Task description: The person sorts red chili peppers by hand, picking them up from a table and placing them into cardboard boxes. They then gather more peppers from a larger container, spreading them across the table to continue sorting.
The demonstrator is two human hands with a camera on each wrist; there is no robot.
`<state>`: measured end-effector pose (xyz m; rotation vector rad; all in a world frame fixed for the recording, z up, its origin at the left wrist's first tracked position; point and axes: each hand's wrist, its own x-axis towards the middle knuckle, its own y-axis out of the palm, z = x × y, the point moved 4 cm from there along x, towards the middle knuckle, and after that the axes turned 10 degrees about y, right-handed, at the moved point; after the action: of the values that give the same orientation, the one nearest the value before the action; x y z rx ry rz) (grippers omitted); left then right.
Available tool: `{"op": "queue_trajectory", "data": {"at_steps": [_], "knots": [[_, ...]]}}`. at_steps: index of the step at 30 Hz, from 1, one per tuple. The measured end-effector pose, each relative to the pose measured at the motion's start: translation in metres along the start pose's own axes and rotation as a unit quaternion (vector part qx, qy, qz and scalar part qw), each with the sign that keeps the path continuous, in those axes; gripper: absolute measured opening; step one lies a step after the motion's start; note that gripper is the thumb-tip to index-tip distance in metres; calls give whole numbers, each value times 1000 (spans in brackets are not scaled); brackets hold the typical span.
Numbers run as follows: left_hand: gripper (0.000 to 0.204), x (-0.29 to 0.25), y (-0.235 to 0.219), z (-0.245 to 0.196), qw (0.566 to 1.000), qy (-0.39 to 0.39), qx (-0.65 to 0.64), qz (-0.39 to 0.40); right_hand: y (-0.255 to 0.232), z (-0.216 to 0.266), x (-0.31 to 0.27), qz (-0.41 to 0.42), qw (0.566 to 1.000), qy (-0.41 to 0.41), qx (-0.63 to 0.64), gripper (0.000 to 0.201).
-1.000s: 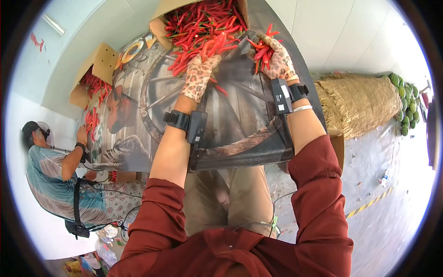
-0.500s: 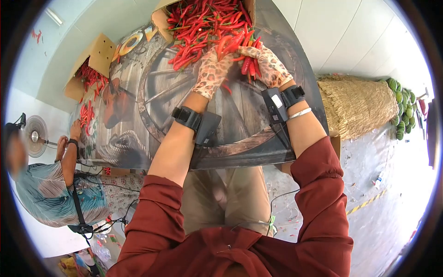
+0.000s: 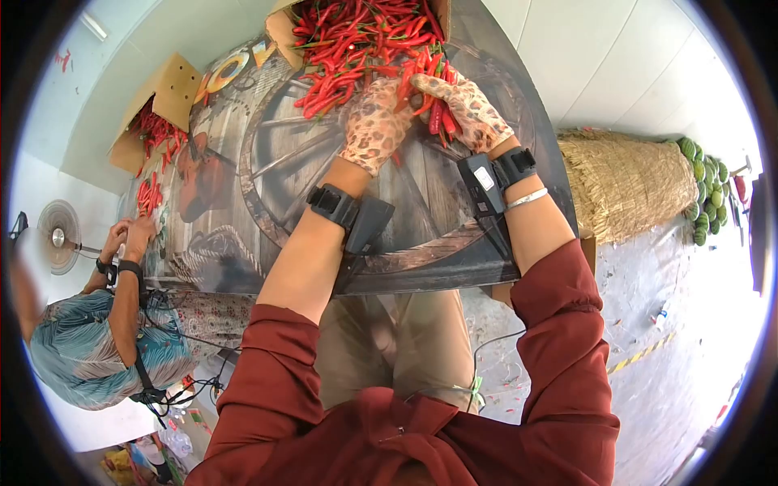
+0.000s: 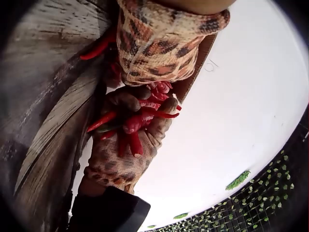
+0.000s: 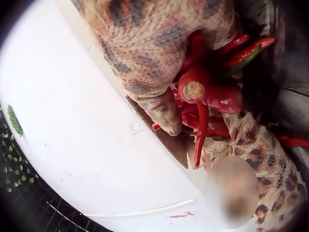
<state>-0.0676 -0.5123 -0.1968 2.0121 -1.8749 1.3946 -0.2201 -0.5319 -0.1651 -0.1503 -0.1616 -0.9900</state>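
Observation:
Both hands wear leopard-print gloves and meet in front of a heap of red chilies (image 3: pixel 336 69) spilling from a cardboard box (image 3: pixel 283 39). My right hand (image 3: pixel 472 115) grips a bunch of red chilies (image 3: pixel 438 117), their ends sticking out between thumb and fingers. Right beside it, my left hand (image 3: pixel 378 125) pinches red chilies at the same bunch; its fingertips are partly hidden. In the right wrist view, the left glove (image 5: pixel 268 166) comes up from below against the chilies (image 5: pixel 223 99). The left wrist view has the bunch (image 4: pixel 137 121) lying in the right palm.
The table (image 3: pixel 324 285) has a printed wheel pattern. At the left, another person (image 3: pixel 105 344) handles chilies (image 3: pixel 149 194) near a second cardboard box (image 3: pixel 174 89). A straw-covered stack (image 3: pixel 628 186) and several watermelons (image 3: pixel 709 190) lie at the right, beyond the table edge.
My left hand has moved right with chilies to meet my right hand, which came slightly left and nearer. The other person at the left has leaned forward, both hands now at the chilies.

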Motion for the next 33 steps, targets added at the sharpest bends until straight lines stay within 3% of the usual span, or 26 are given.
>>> {"op": "queue_trajectory", "data": {"at_steps": [2,5,9,11,14,17,21,24,26,30,33], "knots": [[33,1,-4,-10,994,33,102,21,7,1,-7,-21,951,145,273,36],[31,7,-14,-43,968,46,236,72,9,2,-5,-49,955,118,268,38],[30,6,-13,-48,952,77,292,50,8,0,-3,-39,964,127,229,42],[31,5,-13,-54,941,67,325,68,8,-4,2,-81,973,81,198,47],[34,3,-12,-52,931,98,348,59,5,-6,2,-87,975,90,185,49],[35,1,-11,-57,937,101,328,61,5,-4,2,-129,968,85,199,45],[37,-2,-8,-44,929,134,343,19,4,0,-3,-128,962,101,217,41],[36,1,-14,-53,950,143,277,5,0,4,-6,-115,959,109,236,38],[42,4,-13,-55,944,74,305,99,-2,4,-8,-65,967,165,183,39],[40,3,-11,-57,936,82,328,98,4,8,-6,-101,980,90,147,43],[35,2,-11,-57,939,90,319,96,1,2,-3,-104,983,90,122,42]]}}
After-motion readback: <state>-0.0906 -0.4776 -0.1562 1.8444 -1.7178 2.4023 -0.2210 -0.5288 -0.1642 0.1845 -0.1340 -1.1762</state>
